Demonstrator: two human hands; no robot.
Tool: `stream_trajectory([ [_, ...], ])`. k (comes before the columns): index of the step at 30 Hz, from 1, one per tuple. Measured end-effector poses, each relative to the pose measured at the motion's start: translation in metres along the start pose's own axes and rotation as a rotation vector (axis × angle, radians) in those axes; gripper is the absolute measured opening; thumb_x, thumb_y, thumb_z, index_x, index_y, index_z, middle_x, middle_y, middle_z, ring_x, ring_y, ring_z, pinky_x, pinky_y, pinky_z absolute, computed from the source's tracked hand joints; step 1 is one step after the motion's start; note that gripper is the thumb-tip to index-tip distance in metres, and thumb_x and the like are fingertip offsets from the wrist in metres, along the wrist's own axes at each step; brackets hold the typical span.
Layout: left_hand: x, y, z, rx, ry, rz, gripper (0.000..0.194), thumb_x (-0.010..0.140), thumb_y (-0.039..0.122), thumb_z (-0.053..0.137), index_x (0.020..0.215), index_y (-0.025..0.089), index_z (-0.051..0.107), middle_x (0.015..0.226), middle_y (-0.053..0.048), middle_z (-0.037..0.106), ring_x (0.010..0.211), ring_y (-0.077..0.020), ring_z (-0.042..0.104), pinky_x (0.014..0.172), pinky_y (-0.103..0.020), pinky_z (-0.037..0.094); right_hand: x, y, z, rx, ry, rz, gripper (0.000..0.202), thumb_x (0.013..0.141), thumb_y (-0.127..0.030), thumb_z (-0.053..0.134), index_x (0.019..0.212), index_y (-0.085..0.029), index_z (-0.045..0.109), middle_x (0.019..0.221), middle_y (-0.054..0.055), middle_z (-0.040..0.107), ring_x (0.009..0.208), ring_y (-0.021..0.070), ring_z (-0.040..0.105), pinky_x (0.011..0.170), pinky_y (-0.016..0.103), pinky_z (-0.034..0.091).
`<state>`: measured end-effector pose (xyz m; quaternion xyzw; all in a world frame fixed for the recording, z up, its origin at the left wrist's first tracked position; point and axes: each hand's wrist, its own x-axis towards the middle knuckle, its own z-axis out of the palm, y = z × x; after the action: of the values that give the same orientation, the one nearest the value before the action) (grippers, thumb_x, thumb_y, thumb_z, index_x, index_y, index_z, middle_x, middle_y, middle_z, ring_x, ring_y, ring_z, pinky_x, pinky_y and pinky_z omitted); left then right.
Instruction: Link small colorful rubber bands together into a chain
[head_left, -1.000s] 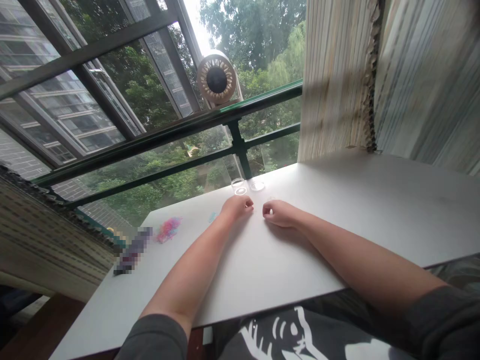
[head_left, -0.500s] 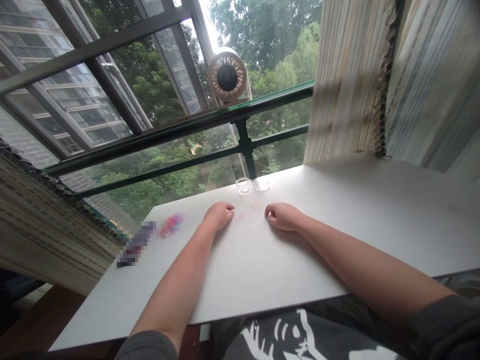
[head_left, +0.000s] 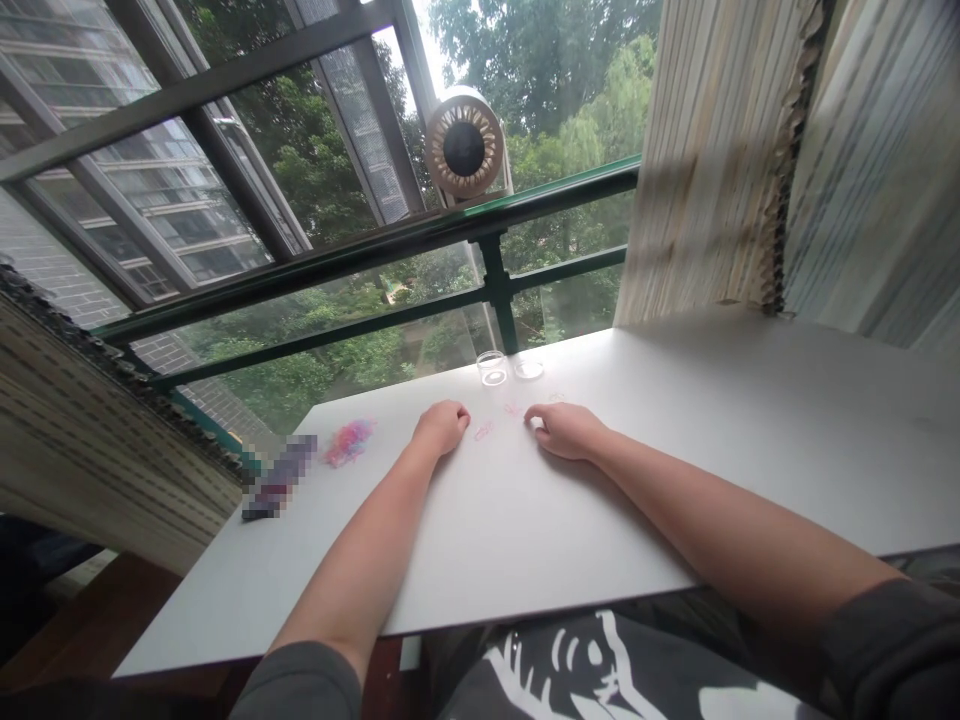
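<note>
My left hand (head_left: 442, 427) rests on the white table (head_left: 525, 540), its fingers curled and thumb pressed in; whatever it may hold is hidden. Just right of it lies a small cluster of thin pink loops (head_left: 484, 431), perhaps rubber bands. My right hand (head_left: 568, 430) has its index finger stretched toward another little pink cluster (head_left: 513, 410), with the thumb apart below. I cannot tell whether the fingertip touches that cluster. Faint pale loops (head_left: 556, 397) lie behind the right hand. Behind both hands stand a clear round container (head_left: 492, 368) and a clear shallow lid (head_left: 529, 370).
At the table's left are a loose pile of multicoloured loops (head_left: 349, 442) and a blurred-out dark object (head_left: 281, 478). A round fan (head_left: 464, 147) is on the green window rail (head_left: 375, 245). Curtains (head_left: 697, 170) hang on both sides.
My right index finger has stretched out leftward to the pink cluster. My left thumb and fingers have closed together. The view has shifted slightly.
</note>
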<state>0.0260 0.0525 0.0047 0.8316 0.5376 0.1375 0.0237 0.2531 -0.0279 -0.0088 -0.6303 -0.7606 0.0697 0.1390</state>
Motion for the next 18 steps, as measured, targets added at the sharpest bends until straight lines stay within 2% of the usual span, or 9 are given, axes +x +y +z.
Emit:
stream_trajectory([
  [3, 0.004, 0.007, -0.005, -0.075, 0.007, 0.002, 0.022, 0.075, 0.031, 0.046, 0.081, 0.02, 0.063, 0.087, -0.004, 0.064, 0.075, -0.0157, 0.055, 0.066, -0.024, 0.041, -0.003, 0.005, 0.0, 0.109, 0.006, -0.002, 0.031, 0.073, -0.024, 0.043, 0.102, -0.027, 0.055, 0.083, 0.001, 0.063, 0.072, 0.0151, 0.054, 0.056, 0.023, 0.033],
  [7, 0.011, 0.032, -0.009, -0.188, -0.017, 0.087, 0.023, 0.075, 0.034, 0.048, 0.084, 0.021, 0.063, 0.084, -0.002, 0.065, 0.072, -0.0134, 0.056, 0.063, -0.022, 0.041, -0.004, 0.008, 0.0, 0.186, 0.016, 0.008, 0.027, 0.072, -0.021, 0.045, 0.096, -0.025, 0.057, 0.076, -0.001, 0.062, 0.065, 0.0122, 0.052, 0.056, 0.021, 0.032],
  [13, 0.017, 0.073, 0.004, -0.176, -0.085, 0.21, 0.021, 0.072, 0.032, 0.051, 0.083, 0.022, 0.065, 0.082, -0.001, 0.066, 0.072, -0.0135, 0.057, 0.062, -0.021, 0.041, -0.002, 0.006, -0.001, 0.157, 0.023, 0.002, 0.025, 0.072, -0.022, 0.045, 0.091, -0.025, 0.06, 0.076, -0.001, 0.063, 0.066, 0.0126, 0.052, 0.057, 0.021, 0.033],
  [18, 0.016, 0.077, 0.011, -0.142, -0.102, 0.183, 0.02, 0.07, 0.03, 0.053, 0.082, 0.022, 0.067, 0.084, -0.002, 0.067, 0.074, -0.0156, 0.058, 0.064, -0.023, 0.043, -0.004, 0.003, -0.003, 0.119, -0.001, -0.003, 0.027, 0.073, -0.023, 0.043, 0.093, -0.026, 0.061, 0.08, 0.0, 0.063, 0.069, 0.0133, 0.053, 0.059, 0.021, 0.034],
])
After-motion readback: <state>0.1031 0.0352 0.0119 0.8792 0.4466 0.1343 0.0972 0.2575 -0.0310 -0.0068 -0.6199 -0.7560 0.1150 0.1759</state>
